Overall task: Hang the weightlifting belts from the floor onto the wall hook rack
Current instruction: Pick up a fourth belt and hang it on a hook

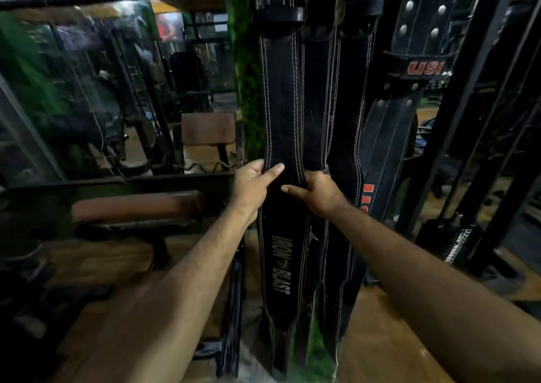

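Observation:
A black leather weightlifting belt (281,104) with white stitching and the words "IRON BLAST" hangs straight down in front of me. My left hand (254,184) grips its left edge at mid-length, thumb across the front. My right hand (317,193) grips its right edge at the same height. Beside it hang more black belts: a plain one (344,113) close on the right and one marked "USI" (409,69) in red farther right. The hook rack lies above the top of the frame, hidden from view.
A mirror (102,84) on the left reflects gym machines. A brown padded bench (137,204) stands low on the left. Black steel frame posts (474,90) rise on the right. Another black strap (232,309) hangs near the wooden floor (389,338).

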The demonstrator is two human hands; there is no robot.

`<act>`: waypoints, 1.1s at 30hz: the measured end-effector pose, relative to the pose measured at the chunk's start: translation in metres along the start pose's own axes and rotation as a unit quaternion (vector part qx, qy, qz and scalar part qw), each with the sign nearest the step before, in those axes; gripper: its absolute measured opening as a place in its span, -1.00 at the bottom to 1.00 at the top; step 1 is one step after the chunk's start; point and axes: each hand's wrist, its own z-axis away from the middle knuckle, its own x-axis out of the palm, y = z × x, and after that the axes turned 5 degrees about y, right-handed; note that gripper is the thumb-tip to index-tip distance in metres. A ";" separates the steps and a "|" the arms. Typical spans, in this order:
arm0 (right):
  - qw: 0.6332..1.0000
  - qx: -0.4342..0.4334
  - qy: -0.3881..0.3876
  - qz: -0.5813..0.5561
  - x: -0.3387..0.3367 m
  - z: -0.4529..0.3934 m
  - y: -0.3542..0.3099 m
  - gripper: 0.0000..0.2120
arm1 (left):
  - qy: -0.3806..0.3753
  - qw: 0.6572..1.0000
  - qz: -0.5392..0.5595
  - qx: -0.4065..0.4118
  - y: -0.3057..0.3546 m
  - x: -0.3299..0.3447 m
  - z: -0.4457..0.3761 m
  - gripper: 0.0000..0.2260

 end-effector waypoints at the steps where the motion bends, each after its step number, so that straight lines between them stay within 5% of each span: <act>1: 1.000 0.000 -0.004 -0.014 0.003 0.002 0.003 -0.55 | -0.007 1.000 -0.003 -0.009 -0.011 -0.003 0.003 -0.76; 3: 0.999 -0.005 0.000 -0.033 0.008 0.004 0.009 -0.62 | -0.019 0.999 0.008 -0.040 -0.027 -0.010 0.013 -0.92; 12: 0.988 0.033 -0.030 -0.150 0.019 0.036 0.043 -0.68 | -0.033 0.993 0.053 -0.104 -0.058 -0.011 0.033 -0.89; 18: 0.979 0.077 -0.166 -0.091 0.049 0.080 0.097 -0.68 | -0.068 0.984 -0.004 -0.167 -0.131 -0.020 0.078 -0.86; 25: 0.975 0.110 -0.175 -0.084 0.115 0.108 0.161 -0.72 | -0.036 0.974 -0.031 -0.221 -0.224 -0.031 0.117 -0.84; 33: 0.981 0.087 -0.162 -0.058 0.168 0.125 0.234 -0.27 | -0.056 0.962 -0.074 -0.256 -0.297 -0.029 0.120 -0.90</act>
